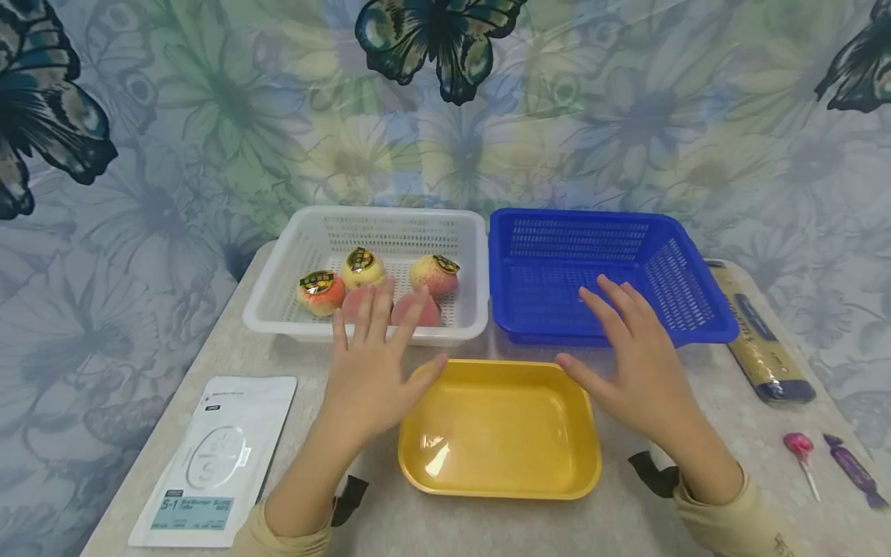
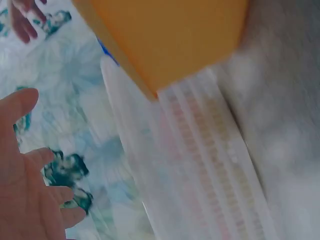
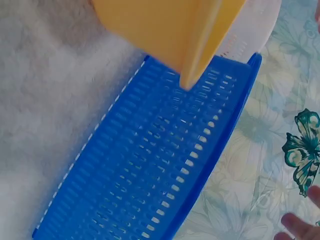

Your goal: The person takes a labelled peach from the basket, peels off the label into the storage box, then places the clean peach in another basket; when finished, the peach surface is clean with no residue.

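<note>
In the head view my left hand is held with fingers spread, its fingertips overlapping the front of the white basket. Several peaches lie in that basket, among them a peach with a black label; my fingers partly hide the pink ones. My right hand is likewise spread, in front of the blue basket, which has slotted walls. Between the two hands sits a yellow tray with nothing in it. Neither hand holds anything. The left wrist view shows the left fingers extended, apart from the baskets.
At the left lies a white pouch. On the right are a gold and dark-blue packet, a pink lollipop and a purple wrapped candy. A flowered cloth with butterflies hangs behind the table.
</note>
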The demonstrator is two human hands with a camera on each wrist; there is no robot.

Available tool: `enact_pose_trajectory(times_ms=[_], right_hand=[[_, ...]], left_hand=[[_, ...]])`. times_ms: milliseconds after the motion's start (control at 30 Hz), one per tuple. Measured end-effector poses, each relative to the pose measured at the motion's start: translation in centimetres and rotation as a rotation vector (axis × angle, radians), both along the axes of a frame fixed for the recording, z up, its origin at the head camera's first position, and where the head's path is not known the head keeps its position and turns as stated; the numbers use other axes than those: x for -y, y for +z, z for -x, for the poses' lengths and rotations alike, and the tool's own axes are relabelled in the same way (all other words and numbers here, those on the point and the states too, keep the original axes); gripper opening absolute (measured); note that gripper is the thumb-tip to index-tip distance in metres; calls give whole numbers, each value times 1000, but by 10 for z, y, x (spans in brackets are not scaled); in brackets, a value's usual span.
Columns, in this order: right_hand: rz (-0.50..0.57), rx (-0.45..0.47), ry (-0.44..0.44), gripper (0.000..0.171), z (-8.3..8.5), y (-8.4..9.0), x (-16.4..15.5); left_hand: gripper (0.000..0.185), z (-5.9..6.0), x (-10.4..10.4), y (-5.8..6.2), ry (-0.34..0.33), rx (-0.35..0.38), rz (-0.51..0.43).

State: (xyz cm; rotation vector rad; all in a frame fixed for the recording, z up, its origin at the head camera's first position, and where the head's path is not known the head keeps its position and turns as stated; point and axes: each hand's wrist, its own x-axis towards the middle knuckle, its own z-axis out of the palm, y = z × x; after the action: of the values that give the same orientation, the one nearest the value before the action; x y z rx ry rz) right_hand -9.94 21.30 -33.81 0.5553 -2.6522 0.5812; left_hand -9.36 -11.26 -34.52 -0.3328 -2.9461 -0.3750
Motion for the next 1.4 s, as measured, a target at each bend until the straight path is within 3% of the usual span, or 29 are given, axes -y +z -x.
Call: enact_pose_trajectory(times_ms=[200, 467, 633, 833, 1100, 1400], right_hand=[[55, 62, 98, 82, 13, 10, -1], [122, 220, 194, 76, 34, 31, 12], [151, 273, 290, 72, 51, 45, 36], [163, 356, 397, 67, 70, 53, 77], [54, 474, 417, 62, 104, 32, 121], [-7, 551, 450, 62, 133, -3, 153]], left_hand=[[96, 18, 42, -3, 90, 29, -101], [123, 32, 96, -10, 199, 73, -189], [126, 38, 114, -14, 255, 117, -232], [121, 45, 122, -21, 291, 167, -245], [134, 53, 130, -32, 333, 172, -260], [143, 53, 132, -34, 360, 175, -294]])
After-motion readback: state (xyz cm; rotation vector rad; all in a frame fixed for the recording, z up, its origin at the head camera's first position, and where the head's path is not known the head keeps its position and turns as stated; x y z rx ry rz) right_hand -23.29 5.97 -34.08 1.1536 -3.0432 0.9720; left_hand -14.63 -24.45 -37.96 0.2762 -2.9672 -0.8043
